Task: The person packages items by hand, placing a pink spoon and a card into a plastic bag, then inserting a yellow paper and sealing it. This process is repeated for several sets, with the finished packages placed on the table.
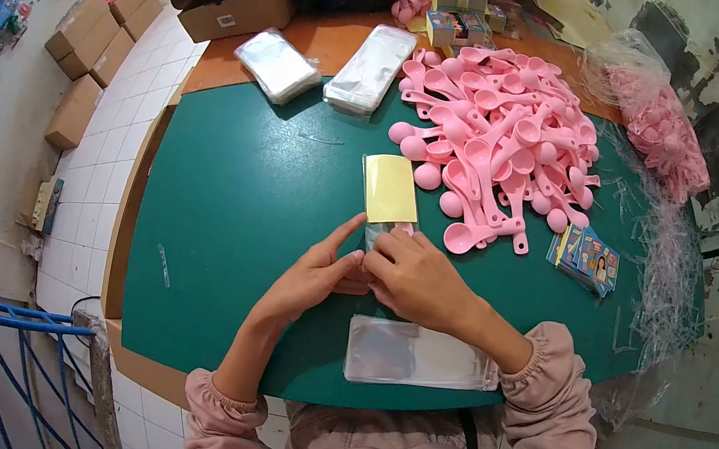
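Note:
Both hands are at a small clear plastic bag with a yellow card in its upper part. My left hand grips the bag's lower left side with the thumb, its index finger stretched along the edge. My right hand, fingers pinched, closes on the bag's lower end. A bit of pink shows in the bag by the right fingers; its shape is mostly hidden. Just below my right hand lies a stack of clear plastic bags. Beyond the hands is a large heap of pink measuring spoons.
On the green table, printed cards lie at the right. Two bag stacks, a left one and a right one, sit at the back. Crumpled plastic hangs along the right edge. An open cardboard box stands back left.

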A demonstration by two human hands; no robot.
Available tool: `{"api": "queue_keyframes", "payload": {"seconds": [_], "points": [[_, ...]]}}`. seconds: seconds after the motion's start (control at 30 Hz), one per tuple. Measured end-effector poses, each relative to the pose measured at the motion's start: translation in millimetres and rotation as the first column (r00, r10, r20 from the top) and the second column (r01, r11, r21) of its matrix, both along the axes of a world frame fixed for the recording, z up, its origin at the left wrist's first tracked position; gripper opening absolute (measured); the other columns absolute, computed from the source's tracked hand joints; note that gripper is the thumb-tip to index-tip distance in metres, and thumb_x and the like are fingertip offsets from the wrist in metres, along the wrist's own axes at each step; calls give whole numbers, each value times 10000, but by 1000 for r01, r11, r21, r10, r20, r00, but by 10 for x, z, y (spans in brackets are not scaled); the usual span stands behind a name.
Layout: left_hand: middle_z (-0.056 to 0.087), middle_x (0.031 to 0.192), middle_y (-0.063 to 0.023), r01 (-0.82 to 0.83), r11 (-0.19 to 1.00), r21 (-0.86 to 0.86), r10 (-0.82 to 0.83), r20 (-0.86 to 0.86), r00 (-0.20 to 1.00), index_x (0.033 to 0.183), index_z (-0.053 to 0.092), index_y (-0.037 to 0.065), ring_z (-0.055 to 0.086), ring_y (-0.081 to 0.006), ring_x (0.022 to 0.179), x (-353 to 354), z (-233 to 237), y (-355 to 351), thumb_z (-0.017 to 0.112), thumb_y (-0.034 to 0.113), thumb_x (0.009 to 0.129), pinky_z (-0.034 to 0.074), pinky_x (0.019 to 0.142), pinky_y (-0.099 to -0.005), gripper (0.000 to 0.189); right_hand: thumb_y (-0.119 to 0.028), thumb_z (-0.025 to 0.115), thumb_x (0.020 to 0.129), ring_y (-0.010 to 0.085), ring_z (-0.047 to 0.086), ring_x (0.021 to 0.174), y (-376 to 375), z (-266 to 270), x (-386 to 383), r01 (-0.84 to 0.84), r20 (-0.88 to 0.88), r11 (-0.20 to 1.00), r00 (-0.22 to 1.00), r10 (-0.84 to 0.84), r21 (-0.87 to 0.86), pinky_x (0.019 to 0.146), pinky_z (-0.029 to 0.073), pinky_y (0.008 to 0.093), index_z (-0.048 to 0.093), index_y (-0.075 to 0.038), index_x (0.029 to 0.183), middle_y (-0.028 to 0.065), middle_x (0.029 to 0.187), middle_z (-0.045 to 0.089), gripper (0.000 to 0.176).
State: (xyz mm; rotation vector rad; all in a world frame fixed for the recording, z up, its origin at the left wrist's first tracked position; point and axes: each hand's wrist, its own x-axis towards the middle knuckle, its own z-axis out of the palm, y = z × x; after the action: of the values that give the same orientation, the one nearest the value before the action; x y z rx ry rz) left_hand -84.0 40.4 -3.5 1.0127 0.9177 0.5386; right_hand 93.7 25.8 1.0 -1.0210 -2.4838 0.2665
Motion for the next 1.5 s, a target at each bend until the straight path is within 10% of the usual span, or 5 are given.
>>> {"api": "queue_keyframes", "payload": {"seconds": [0.67, 0.9, 1.03, 1.3, 1.5], "points": [[633, 922, -108, -38, 990, 134, 44, -41, 998, 1233, 426, 54, 610, -133, 819, 29, -126, 87, 502, 82, 882, 485, 701, -222, 360, -125, 585, 815, 117, 511, 768, 284, 539, 1919, -90, -349, 648, 893, -283, -756, 659, 435, 264, 536, -21, 912, 18, 826, 517, 151], [618, 965, -63, 36, 987, 156, -26, -62, 998, 1122, 528, 42, 588, -97, 830, 38, -104, 64, 471, 74, 889, 458, 699, -197, 241, 30, 609, 668, 277, 545, 974, 212, 652, 2202, 726, 173, 612, 590, -788, 313, 822, 448, 380, 501, -39, 1083, 133, 1071, 519, 433], [611, 991, -62, 15, 987, 162, -10, -27, 1000, 1136, 525, 49, 590, -99, 843, 67, -90, 37, 481, 100, 896, 462, 697, -198, 249, -147, 751, 638, 285, 465, 965, 3, 294, 790, 125, -131, 976, 980, -149, -177, 831, 389, 341, 383, -85, 1159, 131, 1023, 420, 641], [614, 988, -102, -75, 997, 17, 75, 13, 997, 1131, 511, 69, 613, -125, 824, -40, 149, 60, 483, 170, 909, 475, 627, -200, 246, 28, 636, 697, 241, 528, 765, 66, -129, 406, 136, -414, 960, 880, -230, -245, 688, 459, 309, 530, -14, 877, 117, 907, 421, 213], [538, 965, -60, 184, 756, 628, 149, -439, 886, 957, 565, 46, 586, -146, 837, 144, 77, 13, 674, -32, 677, 499, 600, -237, 311, 20, 641, 725, 145, 537, 735, 8, -79, 490, 27, -504, 880, 811, -297, -475, 664, 458, 265, 545, 9, 858, 80, 897, 459, 164]]}}
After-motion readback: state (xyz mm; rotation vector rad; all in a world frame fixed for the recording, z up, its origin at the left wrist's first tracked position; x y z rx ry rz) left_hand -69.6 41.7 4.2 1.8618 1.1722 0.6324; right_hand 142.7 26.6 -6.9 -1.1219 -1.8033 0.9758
